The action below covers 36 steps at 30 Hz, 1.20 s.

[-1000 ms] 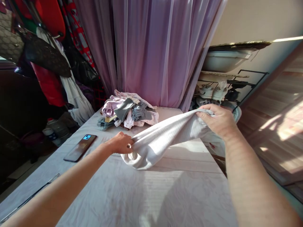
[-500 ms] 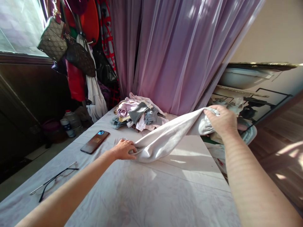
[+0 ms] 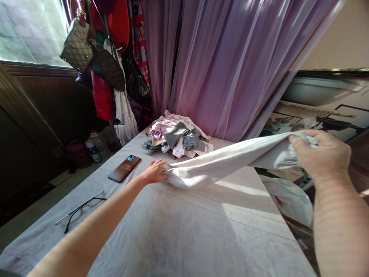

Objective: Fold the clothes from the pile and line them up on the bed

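Note:
A long white cloth garment stretches across the pale lilac patterned sheet, sagging a little between my hands. My left hand grips its near-left end low on the sheet. My right hand holds the far end bunched in its fingers, raised above the sheet's right edge. A pile of folded and loose clothes lies beyond the cloth. A brown-backed phone lies close to my left hand, and thin-framed glasses rest nearer the sheet's left edge.
A sheer purple curtain hangs behind the pile. Handbags and red garments hang at the left, above bottles on the floor. At the right are a white basin and white shoes on a rack.
My right hand has moved right, drawing the white cloth longer and flatter. My left hand stays at its end. The whole view has shifted, with the phone and pile sliding rightward.

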### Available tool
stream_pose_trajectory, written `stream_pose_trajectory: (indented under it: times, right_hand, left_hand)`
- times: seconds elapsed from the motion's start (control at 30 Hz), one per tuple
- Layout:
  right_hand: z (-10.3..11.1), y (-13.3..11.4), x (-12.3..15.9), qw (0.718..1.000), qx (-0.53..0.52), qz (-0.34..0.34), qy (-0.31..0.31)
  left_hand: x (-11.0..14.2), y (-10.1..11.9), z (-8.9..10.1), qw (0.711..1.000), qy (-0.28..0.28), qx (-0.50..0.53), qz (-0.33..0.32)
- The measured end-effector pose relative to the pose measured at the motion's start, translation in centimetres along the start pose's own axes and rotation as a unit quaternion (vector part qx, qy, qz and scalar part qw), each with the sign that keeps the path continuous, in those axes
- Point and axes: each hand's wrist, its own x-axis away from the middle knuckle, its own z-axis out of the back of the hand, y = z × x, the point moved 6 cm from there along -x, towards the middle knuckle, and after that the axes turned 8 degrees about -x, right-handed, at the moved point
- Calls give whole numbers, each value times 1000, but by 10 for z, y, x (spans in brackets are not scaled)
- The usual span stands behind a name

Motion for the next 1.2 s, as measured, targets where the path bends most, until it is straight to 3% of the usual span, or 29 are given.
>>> stream_pose_trajectory:
  times: [0.13, 0.37, 0.47, 0.6, 0.7, 0.83, 0.97, 1.1, 1.2]
  right_hand:
    - [-1, -4, 8, 1000, -8, -12, 24]
    - [3, 5, 12, 999, 8, -45, 22]
    - [8, 31, 5, 995, 32, -99, 11]
    - [7, 72, 3, 975, 80, -201, -57]
    - [4, 78, 8, 981, 31, -186, -51]
    - [-20, 66, 26, 970, 10, -129, -204]
    - [-21, 63, 43, 958, -37, -149, -243]
    - [-18, 67, 63, 923, -122, -179, -317]
    - [-23, 80, 78, 899, -156, -217, -347]
  left_hand:
    - [-26, 3, 4, 999, -40, 26, 5]
    - [-50, 19, 8, 996, -10, 85, -8]
    - [-38, 6, 29, 991, 14, 131, 13]
    - [-13, -18, 73, 970, 53, 235, 16]
    - [-3, -31, 97, 979, 30, 197, 39]
    - [-1, -38, 120, 987, 26, 149, 59]
    - [10, -45, 130, 988, 23, 148, 48]
    - [28, -61, 131, 980, 15, 189, 62]
    - [25, -74, 116, 973, -1, 213, 85]
